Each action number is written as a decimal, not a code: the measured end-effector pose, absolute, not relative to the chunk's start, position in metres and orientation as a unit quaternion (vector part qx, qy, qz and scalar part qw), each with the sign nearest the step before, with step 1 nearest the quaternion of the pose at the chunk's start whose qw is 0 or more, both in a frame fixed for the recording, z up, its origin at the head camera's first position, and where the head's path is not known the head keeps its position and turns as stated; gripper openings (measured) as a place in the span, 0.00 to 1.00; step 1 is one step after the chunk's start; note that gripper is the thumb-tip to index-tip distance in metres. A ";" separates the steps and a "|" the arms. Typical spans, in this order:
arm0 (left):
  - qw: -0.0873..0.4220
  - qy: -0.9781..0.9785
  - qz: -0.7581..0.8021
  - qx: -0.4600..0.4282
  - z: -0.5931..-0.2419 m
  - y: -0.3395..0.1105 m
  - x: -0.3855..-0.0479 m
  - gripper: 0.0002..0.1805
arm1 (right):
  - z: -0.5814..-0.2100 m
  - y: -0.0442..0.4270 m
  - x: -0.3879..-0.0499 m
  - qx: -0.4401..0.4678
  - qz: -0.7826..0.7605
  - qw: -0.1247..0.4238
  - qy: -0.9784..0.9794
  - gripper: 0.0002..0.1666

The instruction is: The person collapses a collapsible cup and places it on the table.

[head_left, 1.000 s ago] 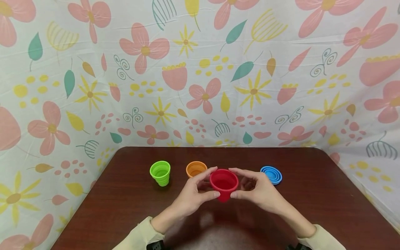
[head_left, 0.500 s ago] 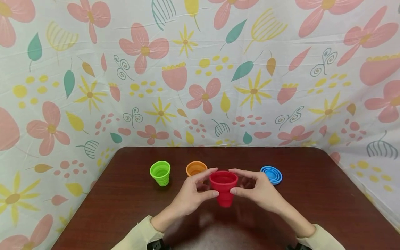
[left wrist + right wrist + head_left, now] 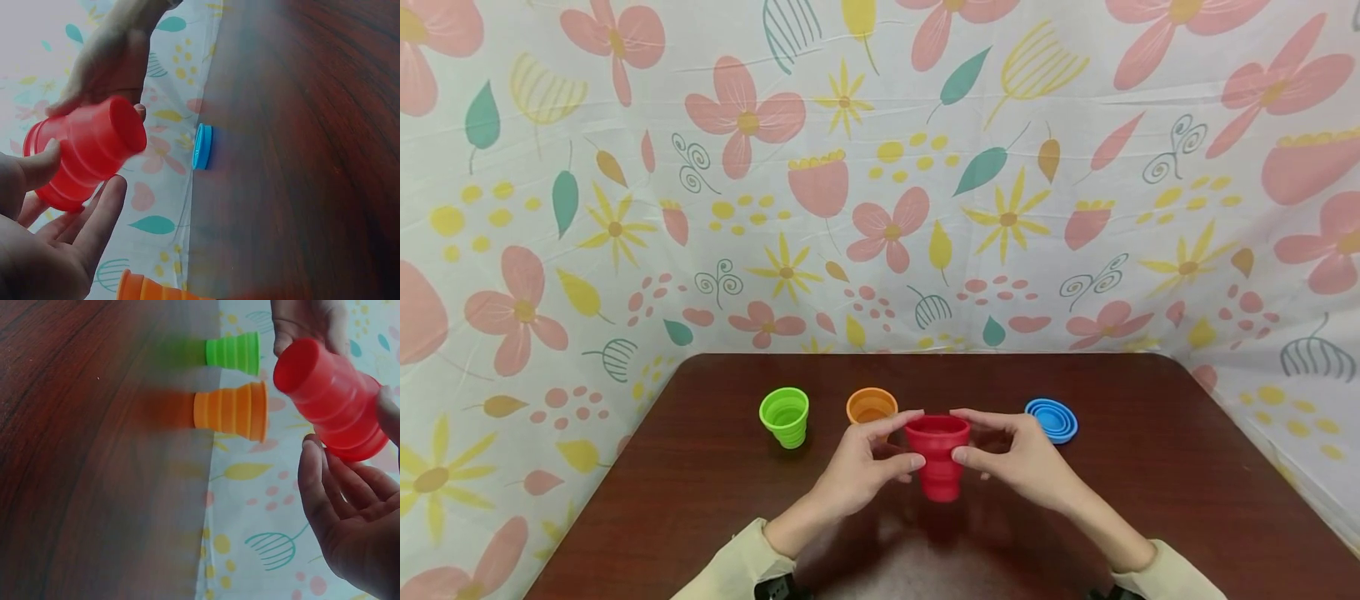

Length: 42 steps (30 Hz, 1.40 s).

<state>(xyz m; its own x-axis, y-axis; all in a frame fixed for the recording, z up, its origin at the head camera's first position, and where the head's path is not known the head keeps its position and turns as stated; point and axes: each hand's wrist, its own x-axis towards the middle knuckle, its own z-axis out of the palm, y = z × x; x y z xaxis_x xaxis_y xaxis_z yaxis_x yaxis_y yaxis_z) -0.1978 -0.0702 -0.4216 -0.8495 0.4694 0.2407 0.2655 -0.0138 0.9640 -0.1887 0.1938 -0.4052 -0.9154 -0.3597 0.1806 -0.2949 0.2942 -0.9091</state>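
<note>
A red collapsible cup [image 3: 940, 467], drawn out to its full stepped height, is held above the table between both hands. My left hand [image 3: 857, 471] grips its rim side from the left, thumb in front and fingers behind. From the right, my right hand [image 3: 1030, 458] pinches it the same way. The wrist views show the red cup [image 3: 84, 150] tilted, its narrow base [image 3: 297, 365] clear of the tabletop. Behind the left hand stands an orange collapsible cup [image 3: 871, 404], partly covered by the fingers. A blue collapsible cup [image 3: 1051, 419], folded flat, lies beyond the right hand.
A green collapsible cup [image 3: 786, 417] stands extended at the left on the dark brown table [image 3: 700, 500]. Behind the table's far edge hangs a flowered cloth [image 3: 880, 167], which also runs along both sides.
The red cup has tipped more upright, so its stepped side and base show and less of its inside. Both hands have kept their hold and barely shifted.
</note>
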 end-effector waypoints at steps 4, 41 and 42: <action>0.113 0.669 0.694 0.241 -0.422 -0.071 -0.199 0.31 | -0.407 0.194 -0.188 -0.204 -0.567 0.036 0.797 0.32; 0.195 0.587 0.766 0.175 -0.414 -0.068 -0.197 0.29 | -0.409 0.199 -0.195 -0.354 -0.496 -0.169 0.774 0.39; 0.195 0.588 0.765 0.176 -0.413 -0.068 -0.196 0.29 | -0.408 0.199 -0.195 -0.355 -0.494 -0.172 0.775 0.39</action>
